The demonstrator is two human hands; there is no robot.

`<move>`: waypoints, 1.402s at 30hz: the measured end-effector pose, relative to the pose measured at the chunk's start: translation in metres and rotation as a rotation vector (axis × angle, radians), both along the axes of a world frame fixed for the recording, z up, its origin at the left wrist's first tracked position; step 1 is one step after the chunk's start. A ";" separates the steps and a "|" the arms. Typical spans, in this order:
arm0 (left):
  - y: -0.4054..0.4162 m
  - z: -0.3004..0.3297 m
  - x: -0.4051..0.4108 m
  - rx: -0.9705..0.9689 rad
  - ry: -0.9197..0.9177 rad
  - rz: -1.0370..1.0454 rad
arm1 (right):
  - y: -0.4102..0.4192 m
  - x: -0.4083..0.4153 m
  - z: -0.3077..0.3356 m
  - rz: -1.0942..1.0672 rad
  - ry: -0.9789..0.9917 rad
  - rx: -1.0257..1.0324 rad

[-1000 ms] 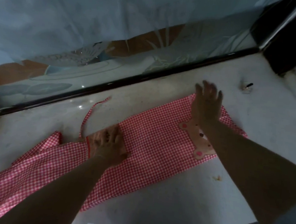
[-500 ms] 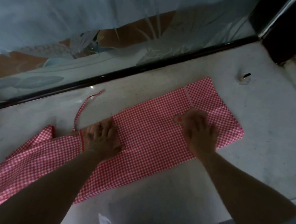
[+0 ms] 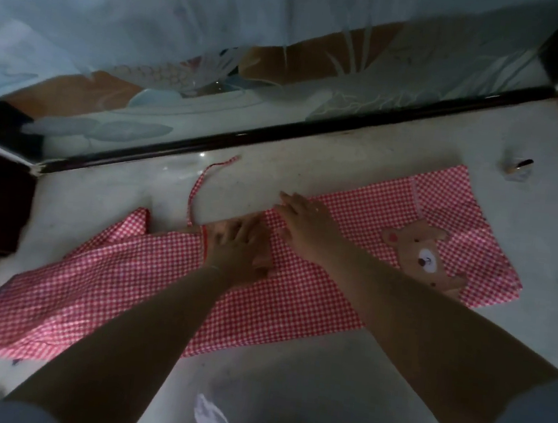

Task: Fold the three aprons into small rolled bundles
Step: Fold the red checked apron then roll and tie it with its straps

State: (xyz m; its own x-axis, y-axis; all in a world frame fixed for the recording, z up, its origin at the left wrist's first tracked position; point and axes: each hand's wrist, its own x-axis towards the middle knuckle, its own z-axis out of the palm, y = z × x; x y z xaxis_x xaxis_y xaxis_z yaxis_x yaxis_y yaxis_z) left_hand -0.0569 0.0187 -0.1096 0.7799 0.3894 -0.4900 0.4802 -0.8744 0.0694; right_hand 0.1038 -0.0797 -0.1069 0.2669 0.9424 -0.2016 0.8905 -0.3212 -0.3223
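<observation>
Pale stone makes up the counter (image 3: 286,394) under our arms, dull and smudged, ending in a dark rail (image 3: 313,130) beyond our fingertips, with frosted patterned glass (image 3: 218,50) rising behind it. Spread flat across the stone lies the red gingham apron (image 3: 295,302), running from past our left wrist out to the right of our right hand.

Our left hand (image 3: 238,245) rests palm down on the cloth beside a red-trimmed edge, its fingers lying fairly straight and pressing; we cannot tell whether they pinch any fabric. Our right hand (image 3: 307,221) lies flat just beyond it, fingers extended toward the far edge of the apron, holding nothing.

Off to the right of our right fingers sits a brown bear patch (image 3: 424,257). A thin strap (image 3: 205,183) curls across bare stone left of the fingertips. Far right, near the rail, lies a small dark-tipped object (image 3: 518,166), too blurred to name.
</observation>
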 end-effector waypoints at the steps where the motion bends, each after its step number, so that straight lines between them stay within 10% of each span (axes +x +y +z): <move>1: 0.002 0.000 -0.004 -0.012 -0.058 -0.002 | 0.008 -0.005 -0.002 -0.008 -0.006 -0.052; 7: 0.037 0.002 -0.050 0.007 -0.289 0.314 | 0.006 -0.016 -0.014 -0.079 -0.284 -0.152; 15: 0.098 0.014 -0.115 0.127 0.193 0.308 | 0.006 -0.001 -0.011 0.071 -0.215 -0.238; 21: 0.111 0.022 -0.121 0.044 0.404 0.160 | -0.042 0.025 -0.011 -0.277 -0.221 -0.174; 27: 0.100 0.030 -0.123 0.126 0.235 0.020 | -0.017 0.000 0.011 -0.349 -0.273 -0.259; 31: 0.084 0.046 -0.116 0.193 0.094 -0.138 | 0.032 -0.064 0.035 0.088 -0.070 0.049; 35: 0.075 0.048 -0.120 0.290 -0.231 -0.315 | 0.073 -0.139 0.037 0.289 -0.040 -0.058; 38: 0.078 0.056 -0.131 0.171 -0.265 -0.123 | 0.081 -0.153 0.033 0.149 -0.062 -0.098; 42: 0.118 0.080 -0.158 0.119 0.131 0.233 | 0.076 -0.142 0.037 0.032 -0.047 -0.039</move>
